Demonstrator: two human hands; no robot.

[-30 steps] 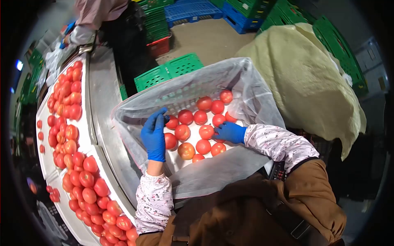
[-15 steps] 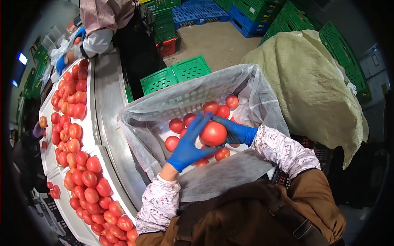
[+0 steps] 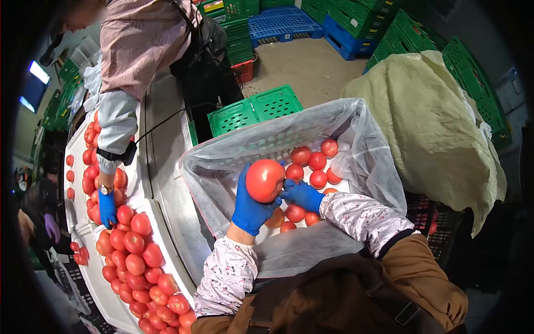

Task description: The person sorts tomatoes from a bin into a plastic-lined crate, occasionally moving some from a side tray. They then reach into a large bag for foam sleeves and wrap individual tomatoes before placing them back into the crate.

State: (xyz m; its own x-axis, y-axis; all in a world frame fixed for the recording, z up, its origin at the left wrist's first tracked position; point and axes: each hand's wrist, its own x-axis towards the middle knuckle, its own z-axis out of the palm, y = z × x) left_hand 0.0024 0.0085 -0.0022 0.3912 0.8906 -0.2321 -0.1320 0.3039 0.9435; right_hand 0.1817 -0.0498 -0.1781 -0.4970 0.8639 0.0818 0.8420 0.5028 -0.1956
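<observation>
My left hand (image 3: 248, 207), in a blue glove, is wrapped round a large red tomato (image 3: 265, 181) and holds it up over a lined crate (image 3: 289, 127). Close to the tomato's right side is my right hand (image 3: 303, 196), also gloved in blue. Its fingers are bent and bunched together; whatever is in them is hidden. Loose tomatoes (image 3: 317, 161) lie in the crate beyond my right hand, and several more tomatoes (image 3: 295, 212) lie nearer to me. White translucent sheeting covers the crate's walls.
On the left, white trays (image 3: 146, 207) of tomatoes stand along a metal table (image 3: 173, 214). A co-worker's blue-gloved hand (image 3: 108, 209) reaches into those tomatoes. Behind my crate is a green crate (image 3: 256, 111); a pale green sack (image 3: 423, 122) bulges at the right.
The large tomato has moved left and towards the camera in my left hand. My right hand has shifted down to its right side. The co-worker's arm has reached down to the tomatoes.
</observation>
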